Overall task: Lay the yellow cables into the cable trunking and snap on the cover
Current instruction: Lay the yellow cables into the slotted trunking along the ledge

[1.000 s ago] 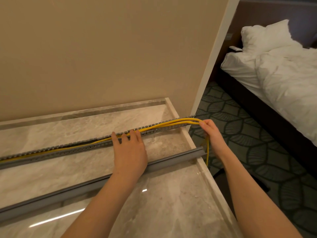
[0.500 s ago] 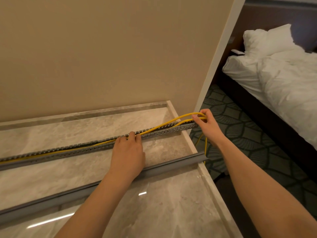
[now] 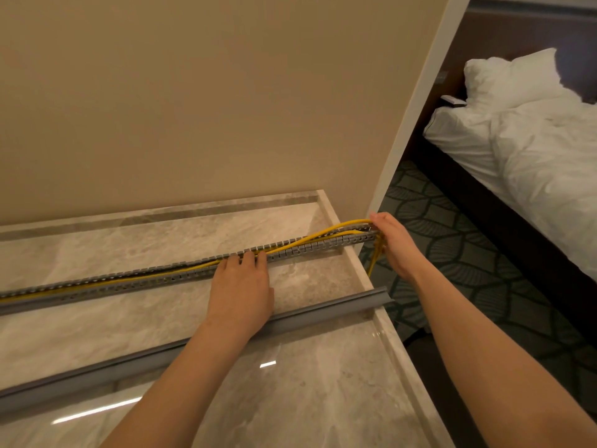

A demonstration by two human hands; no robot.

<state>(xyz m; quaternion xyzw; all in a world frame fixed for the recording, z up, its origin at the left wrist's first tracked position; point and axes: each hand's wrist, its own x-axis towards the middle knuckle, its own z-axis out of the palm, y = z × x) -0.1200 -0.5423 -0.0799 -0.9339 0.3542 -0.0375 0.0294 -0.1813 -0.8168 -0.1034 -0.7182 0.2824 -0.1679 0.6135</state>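
Compared with half a second before, the right hand [image 3: 395, 245] has been lowered toward the overhanging end of the slotted grey plastic cable trunking [image 3: 307, 248], and the arc of the yellow cables [image 3: 342, 225] is flatter. The cables are gripped there by curled fingers. The left hand [image 3: 240, 286] is laid flat, its straight fingers pressing the cables at mid-length.

One trunking, one loose grey plastic cover strip [image 3: 323, 310] and two hands are seen. Two cable strands are distinguishable.

Trunking and cover both project past the right edge of the marble counter [image 3: 307, 383], with bare marble between them.
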